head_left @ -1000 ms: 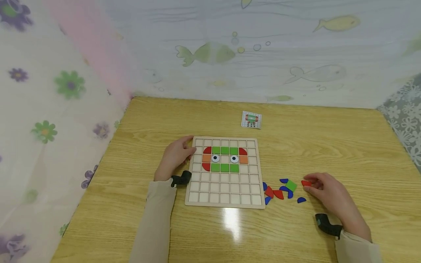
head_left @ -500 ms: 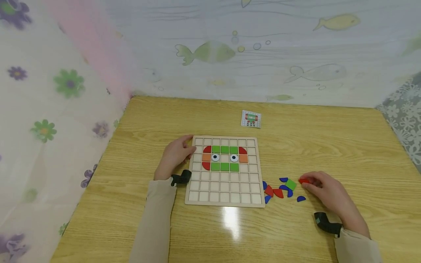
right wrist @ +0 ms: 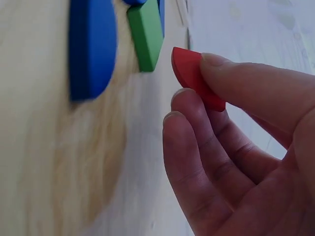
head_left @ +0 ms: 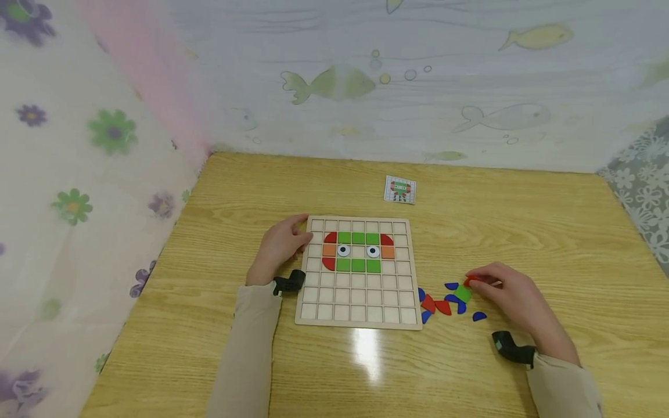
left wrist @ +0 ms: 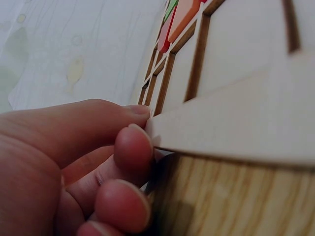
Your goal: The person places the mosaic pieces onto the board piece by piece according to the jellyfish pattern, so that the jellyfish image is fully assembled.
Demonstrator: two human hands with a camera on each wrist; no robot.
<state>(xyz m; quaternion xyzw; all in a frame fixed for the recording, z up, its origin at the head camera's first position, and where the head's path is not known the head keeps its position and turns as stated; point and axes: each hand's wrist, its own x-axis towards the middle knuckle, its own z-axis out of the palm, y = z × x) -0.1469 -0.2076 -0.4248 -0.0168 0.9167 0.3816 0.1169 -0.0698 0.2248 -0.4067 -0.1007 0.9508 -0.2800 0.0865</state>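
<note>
Red piece, pinched by right hand, hovers near green square and blue pieces; left hand grips board.

Soft light, glare on tabletop, wrist-view blur

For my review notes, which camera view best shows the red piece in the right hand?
The right wrist view: there the red piece appears large, pinched in the right hand and only partly covered. The head view shows it small and partly hidden; the left wrist view does not show it.
</note>
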